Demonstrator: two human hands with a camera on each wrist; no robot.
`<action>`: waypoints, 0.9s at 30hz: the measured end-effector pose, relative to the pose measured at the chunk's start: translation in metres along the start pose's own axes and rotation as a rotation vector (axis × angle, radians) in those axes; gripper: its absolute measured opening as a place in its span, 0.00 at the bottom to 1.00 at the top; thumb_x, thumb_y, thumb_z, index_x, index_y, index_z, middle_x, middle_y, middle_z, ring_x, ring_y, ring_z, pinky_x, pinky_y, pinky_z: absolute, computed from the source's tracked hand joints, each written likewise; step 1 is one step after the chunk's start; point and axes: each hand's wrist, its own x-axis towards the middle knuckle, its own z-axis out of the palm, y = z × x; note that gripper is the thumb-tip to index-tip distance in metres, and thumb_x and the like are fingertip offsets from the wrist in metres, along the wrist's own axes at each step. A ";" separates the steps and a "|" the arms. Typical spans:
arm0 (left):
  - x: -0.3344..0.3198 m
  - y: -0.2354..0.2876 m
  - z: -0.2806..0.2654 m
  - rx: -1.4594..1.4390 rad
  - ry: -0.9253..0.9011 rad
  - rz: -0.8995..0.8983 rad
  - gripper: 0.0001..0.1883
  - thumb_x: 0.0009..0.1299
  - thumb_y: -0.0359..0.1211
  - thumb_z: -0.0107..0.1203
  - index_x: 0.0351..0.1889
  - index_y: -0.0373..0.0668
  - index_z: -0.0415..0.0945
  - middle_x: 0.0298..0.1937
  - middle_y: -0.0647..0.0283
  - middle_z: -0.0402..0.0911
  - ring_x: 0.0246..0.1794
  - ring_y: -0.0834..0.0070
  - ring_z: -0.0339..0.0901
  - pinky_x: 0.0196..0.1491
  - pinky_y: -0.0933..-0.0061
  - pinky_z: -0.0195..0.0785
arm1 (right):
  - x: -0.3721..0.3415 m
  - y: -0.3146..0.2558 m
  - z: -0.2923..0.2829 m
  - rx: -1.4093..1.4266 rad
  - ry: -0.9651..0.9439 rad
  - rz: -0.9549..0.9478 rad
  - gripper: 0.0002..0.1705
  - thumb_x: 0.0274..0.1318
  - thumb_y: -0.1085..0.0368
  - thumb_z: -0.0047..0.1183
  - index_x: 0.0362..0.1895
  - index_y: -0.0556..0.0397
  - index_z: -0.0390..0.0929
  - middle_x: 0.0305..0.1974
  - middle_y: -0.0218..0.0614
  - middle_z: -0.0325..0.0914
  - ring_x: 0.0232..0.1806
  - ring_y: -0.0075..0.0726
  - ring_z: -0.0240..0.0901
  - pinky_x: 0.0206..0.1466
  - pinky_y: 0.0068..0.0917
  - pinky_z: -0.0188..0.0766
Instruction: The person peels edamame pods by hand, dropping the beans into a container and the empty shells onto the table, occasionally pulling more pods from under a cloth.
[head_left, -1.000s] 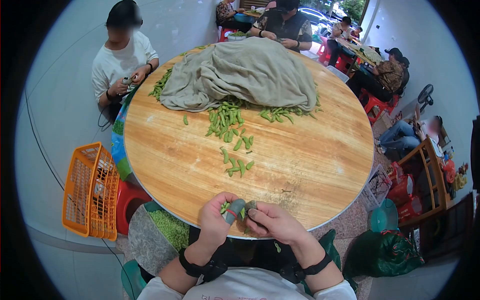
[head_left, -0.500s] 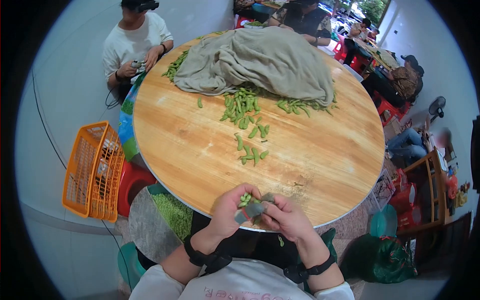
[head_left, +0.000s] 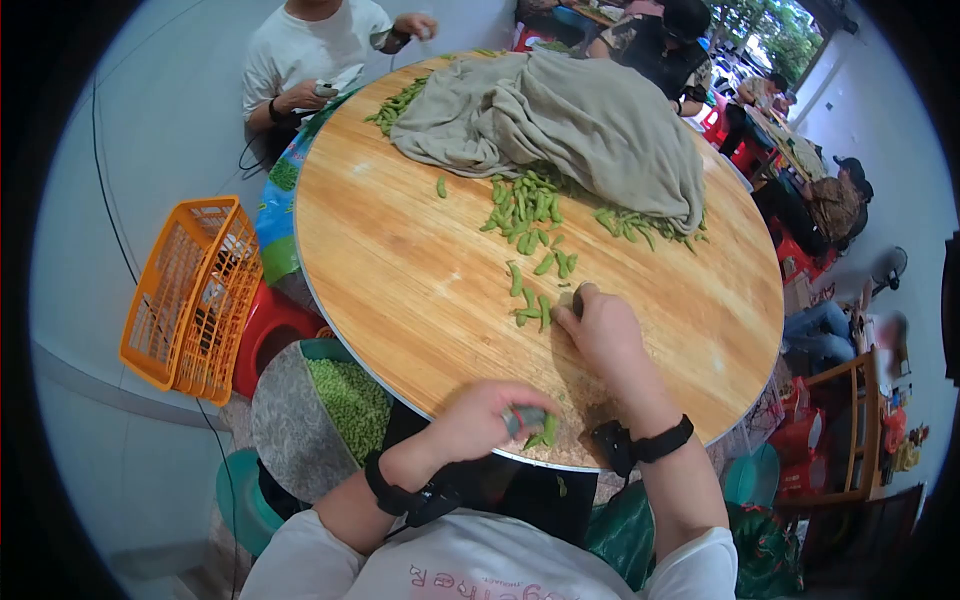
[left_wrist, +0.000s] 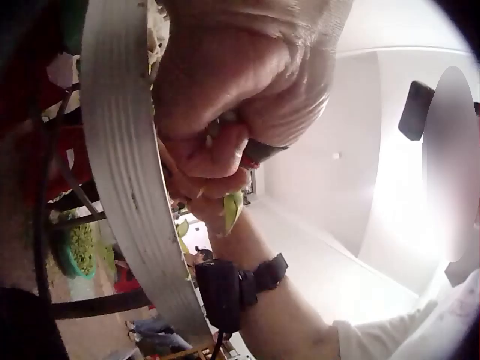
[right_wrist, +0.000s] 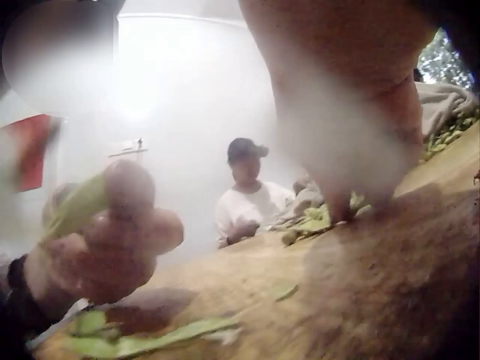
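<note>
Currently the right hand reaches out over the round wooden table, fingers pointing down, a dark cover showing at the thumb; its fingertips are just beside a small group of green pods, which lie on the wood to the left of the thumb; in the right wrist view the same hand is blurred, its tips low over the table, with pods close by, and I cannot tell whether the fingers pinch one or only come near.

The left hand is by the near edge of the table, its fingers curled inward; the thumb wears a grey-green cover with a red band; a few green pieces show just past the thumb, and the right wrist view has flattened green pieces on the wood below this hand; a green strip runs along its upper side there, though I cannot tell whether it is a pod or the cover, nor what the fingers hold.

Beyond the small group, a thicker scatter of pods stretches to a grey cloth; a tub of shelled beans stands below the table's rim, to the left.
</note>
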 end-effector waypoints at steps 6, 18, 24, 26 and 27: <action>0.000 0.013 0.001 -0.191 0.118 -0.259 0.17 0.61 0.20 0.48 0.48 0.42 0.76 0.32 0.69 0.75 0.29 0.84 0.69 0.32 0.84 0.62 | -0.022 -0.014 0.005 -0.115 -0.126 -0.097 0.11 0.50 0.62 0.50 0.27 0.59 0.69 0.21 0.52 0.74 0.25 0.55 0.73 0.28 0.44 0.70; 0.003 0.010 0.018 -0.734 0.380 -0.146 0.12 0.63 0.22 0.49 0.45 0.38 0.70 0.30 0.71 0.71 0.21 0.90 0.61 0.21 0.90 0.47 | -0.086 -0.029 -0.024 1.217 -0.441 0.339 0.10 0.59 0.61 0.48 0.30 0.55 0.71 0.18 0.20 0.66 0.17 0.12 0.56 0.19 0.14 0.52; 0.001 0.017 0.018 -0.714 0.421 -0.153 0.06 0.64 0.24 0.49 0.39 0.40 0.70 0.28 0.71 0.72 0.18 0.93 0.58 0.20 0.91 0.45 | -0.097 -0.033 -0.024 1.418 -0.483 0.418 0.13 0.63 0.59 0.41 0.28 0.53 0.69 0.16 0.22 0.63 0.16 0.14 0.52 0.19 0.15 0.50; 0.001 0.013 0.018 -0.684 0.436 -0.149 0.06 0.65 0.25 0.49 0.39 0.40 0.70 0.28 0.71 0.72 0.18 0.93 0.58 0.20 0.91 0.45 | -0.100 -0.027 -0.021 1.499 -0.589 0.380 0.14 0.64 0.60 0.39 0.27 0.53 0.68 0.16 0.22 0.61 0.16 0.15 0.51 0.19 0.15 0.48; 0.001 0.010 0.017 -0.674 0.432 -0.136 0.06 0.65 0.25 0.50 0.39 0.40 0.71 0.30 0.70 0.73 0.22 0.91 0.62 0.21 0.91 0.49 | -0.100 -0.026 -0.021 1.502 -0.590 0.383 0.14 0.64 0.60 0.39 0.27 0.53 0.68 0.16 0.22 0.61 0.16 0.15 0.51 0.19 0.15 0.48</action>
